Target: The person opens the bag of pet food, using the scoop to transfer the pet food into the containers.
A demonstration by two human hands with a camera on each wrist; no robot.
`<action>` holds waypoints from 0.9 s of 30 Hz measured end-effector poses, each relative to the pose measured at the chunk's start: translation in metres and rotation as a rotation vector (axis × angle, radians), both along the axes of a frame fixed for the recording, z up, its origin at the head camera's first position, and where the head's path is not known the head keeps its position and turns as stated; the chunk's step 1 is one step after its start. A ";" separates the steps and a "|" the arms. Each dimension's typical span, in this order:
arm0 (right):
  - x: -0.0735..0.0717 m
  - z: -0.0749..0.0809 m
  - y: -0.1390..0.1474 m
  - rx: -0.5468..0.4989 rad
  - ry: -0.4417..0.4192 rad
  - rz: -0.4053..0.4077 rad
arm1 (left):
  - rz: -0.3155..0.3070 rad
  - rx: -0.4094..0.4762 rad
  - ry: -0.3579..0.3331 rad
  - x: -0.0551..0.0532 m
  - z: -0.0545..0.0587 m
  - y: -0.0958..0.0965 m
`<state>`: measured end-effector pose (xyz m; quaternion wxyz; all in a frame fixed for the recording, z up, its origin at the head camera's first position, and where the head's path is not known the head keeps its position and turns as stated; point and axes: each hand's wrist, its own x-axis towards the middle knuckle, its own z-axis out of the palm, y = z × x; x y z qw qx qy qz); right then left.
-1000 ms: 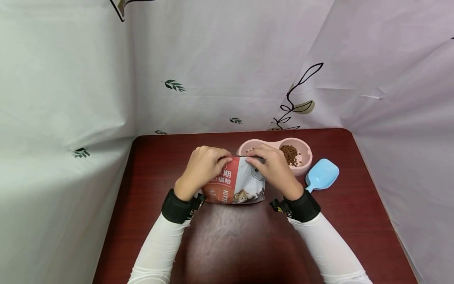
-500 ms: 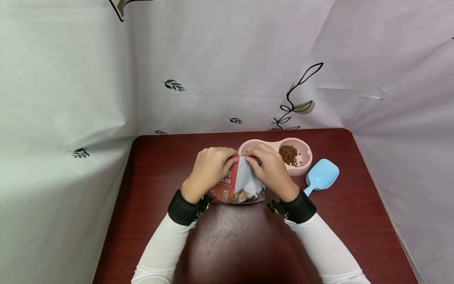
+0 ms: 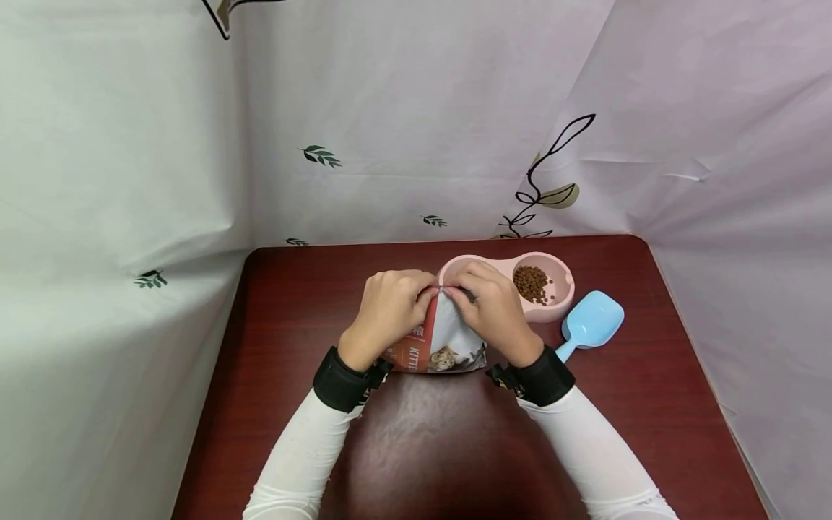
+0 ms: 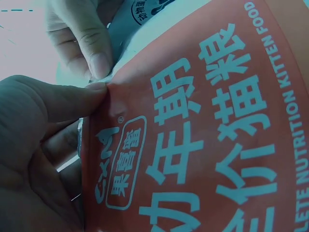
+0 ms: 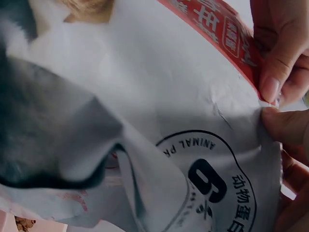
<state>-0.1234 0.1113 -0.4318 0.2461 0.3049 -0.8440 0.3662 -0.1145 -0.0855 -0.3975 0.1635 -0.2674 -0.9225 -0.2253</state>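
Note:
A red and white kitten food bag [image 3: 451, 336] stands on the table between the two hands, with a kitten picture low on its front. My left hand [image 3: 392, 307] pinches its top edge on the red side, thumb in front and fingers behind, as the left wrist view shows. Close beside it, my right hand [image 3: 492, 307] pinches the same edge on the white part. The thumbs nearly meet at the middle of the edge. In the right wrist view the bag's white side [image 5: 212, 111] is creased and bulging. Whether the edge is sealed is hidden by the fingers.
Behind the right hand is a pink double bowl [image 3: 552, 312], with brown kibble [image 3: 530, 282] in its right compartment. A light blue scoop [image 3: 593, 319] lies right of it on the dark red table [image 3: 312, 282]. Patterned white cloth [image 3: 416, 108] hangs behind and at the sides.
My left hand has moved right along the bag's top edge toward the right hand. The right hand has shifted slightly left. The bowl and scoop have stayed put.

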 end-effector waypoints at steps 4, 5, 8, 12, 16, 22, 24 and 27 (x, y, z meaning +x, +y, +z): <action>-0.001 -0.001 -0.001 0.006 0.020 -0.005 | -0.002 -0.019 0.003 -0.001 -0.001 0.001; -0.001 -0.001 -0.001 0.011 0.025 -0.003 | -0.005 -0.024 0.003 -0.001 -0.001 0.001; -0.002 -0.002 0.000 0.030 0.030 0.004 | -0.019 -0.032 0.006 -0.001 -0.001 0.000; -0.002 -0.002 0.001 0.058 0.062 0.016 | -0.037 -0.039 0.024 0.000 -0.003 0.000; -0.001 -0.001 0.006 0.097 0.075 0.038 | -0.043 -0.038 0.042 0.000 -0.007 0.000; 0.005 -0.005 0.025 0.111 0.064 -0.003 | -0.036 -0.047 0.055 0.001 -0.009 -0.001; 0.007 -0.007 0.029 0.110 0.075 -0.017 | -0.034 -0.058 0.063 0.002 -0.008 -0.001; 0.008 -0.009 0.030 0.127 0.094 -0.027 | -0.040 -0.084 0.086 0.003 -0.008 -0.002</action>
